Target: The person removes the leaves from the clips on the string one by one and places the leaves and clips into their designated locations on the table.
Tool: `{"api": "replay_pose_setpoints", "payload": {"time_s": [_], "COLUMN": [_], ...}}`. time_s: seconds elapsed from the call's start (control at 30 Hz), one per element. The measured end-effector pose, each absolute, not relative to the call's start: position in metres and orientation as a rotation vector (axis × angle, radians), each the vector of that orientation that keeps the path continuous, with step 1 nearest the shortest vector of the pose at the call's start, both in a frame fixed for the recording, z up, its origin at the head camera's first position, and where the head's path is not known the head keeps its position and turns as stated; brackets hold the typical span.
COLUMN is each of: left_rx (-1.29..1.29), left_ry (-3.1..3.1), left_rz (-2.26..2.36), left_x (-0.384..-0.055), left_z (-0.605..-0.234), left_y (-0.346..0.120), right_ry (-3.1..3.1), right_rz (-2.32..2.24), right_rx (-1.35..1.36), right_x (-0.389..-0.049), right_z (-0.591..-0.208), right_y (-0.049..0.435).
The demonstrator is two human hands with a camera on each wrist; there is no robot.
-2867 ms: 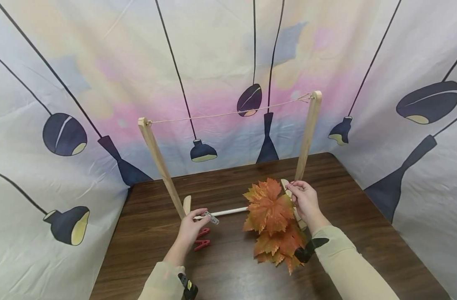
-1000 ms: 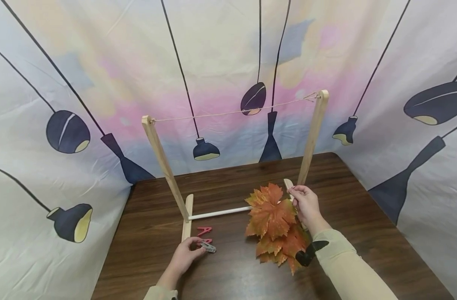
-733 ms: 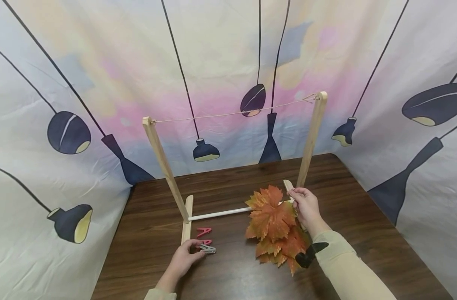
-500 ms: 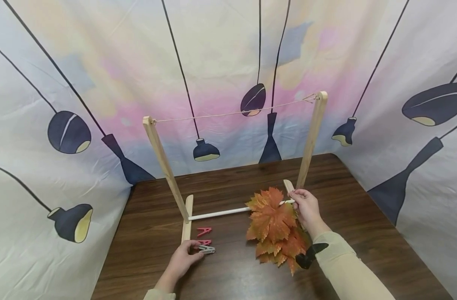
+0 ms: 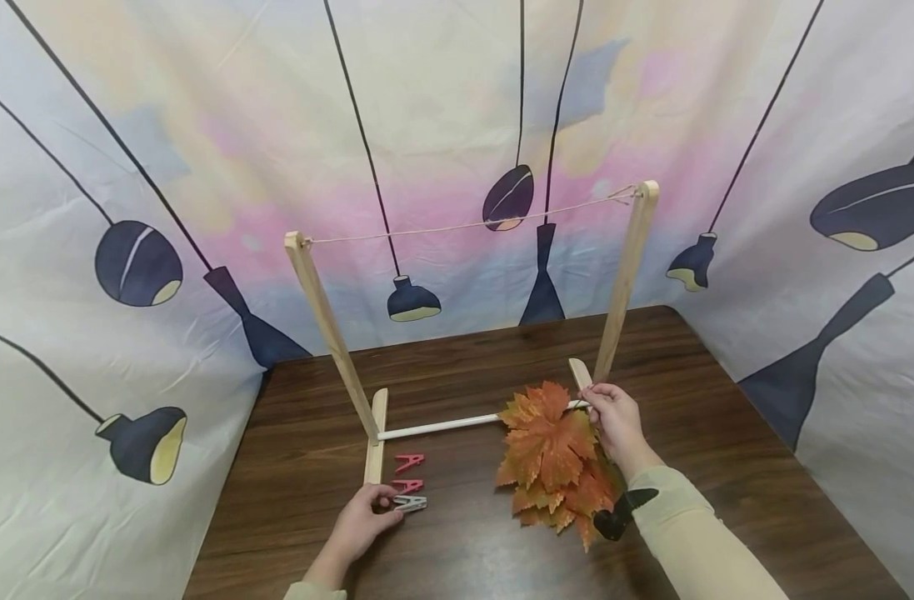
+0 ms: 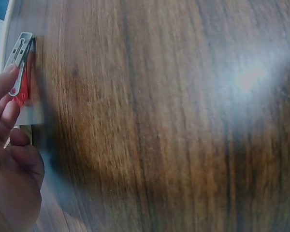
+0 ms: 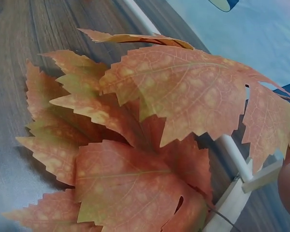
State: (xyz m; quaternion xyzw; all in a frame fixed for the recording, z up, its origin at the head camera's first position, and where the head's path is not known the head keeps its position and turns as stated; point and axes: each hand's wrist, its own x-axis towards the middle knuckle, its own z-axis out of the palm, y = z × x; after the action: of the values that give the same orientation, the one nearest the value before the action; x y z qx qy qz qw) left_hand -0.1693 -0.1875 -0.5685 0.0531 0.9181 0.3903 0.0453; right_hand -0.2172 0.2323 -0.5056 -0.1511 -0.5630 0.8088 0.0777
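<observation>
My left hand [image 5: 357, 523] is low at the table's left side. Its thumb and index finger pinch the end of a grey clothespin [image 5: 410, 503], as the left wrist view also shows. Just beyond it two red clothespins [image 5: 408, 462] lie in a row on the table. On the other side, my right hand [image 5: 614, 417] pinches an orange maple leaf [image 5: 544, 437] at its right edge. That leaf overlaps several more maple leaves [image 5: 569, 500] lying on the table. In the right wrist view only a fingertip [image 7: 289, 183] shows, beside the held leaf [image 7: 183, 92].
A wooden frame with a left post [image 5: 329, 333] and a right post [image 5: 625, 283] stands behind my hands. A string [image 5: 442, 231] runs between the post tops, and a white rod [image 5: 437, 427] joins the bases. The dark wooden table [image 5: 471, 542] meets a printed curtain at the back.
My left hand has carried the grey clothespin from beside the frame's left base toward me, down next to the red ones. The right hand and its leaf have shifted slightly lower.
</observation>
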Motion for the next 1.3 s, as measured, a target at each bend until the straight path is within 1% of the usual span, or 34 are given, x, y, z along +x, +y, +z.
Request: {"api": "replay_pose_setpoints", "payload": {"time_s": [0.23,0.5,1.0,1.3], "left_rx": [0.15,0.149,0.264,0.334], "left_ry": [2.797,2.786,2.842,2.916], "left_rz": [1.167,1.246,0.963,0.814], "left_x": [-0.17,-0.168,-0.173,-0.169], "left_z": [-0.571,-0.566,-0.57,-0.567], "left_y": [-0.191,-0.195,-0.201,-0.199], "right_ry": [-1.755,-1.821,-1.956,-2.054], "right_rz": [2.388,2.352,2.337,2.285], "right_rx": [-0.516,-0.56,-0.598,-0.648], "right_x": [-0.214,-0.212,-0.211,-0.21], "right_z": [-0.51,-0.517,-0.52,-0.53], "right_y": [0.235,0.238,0.238,0.242]}}
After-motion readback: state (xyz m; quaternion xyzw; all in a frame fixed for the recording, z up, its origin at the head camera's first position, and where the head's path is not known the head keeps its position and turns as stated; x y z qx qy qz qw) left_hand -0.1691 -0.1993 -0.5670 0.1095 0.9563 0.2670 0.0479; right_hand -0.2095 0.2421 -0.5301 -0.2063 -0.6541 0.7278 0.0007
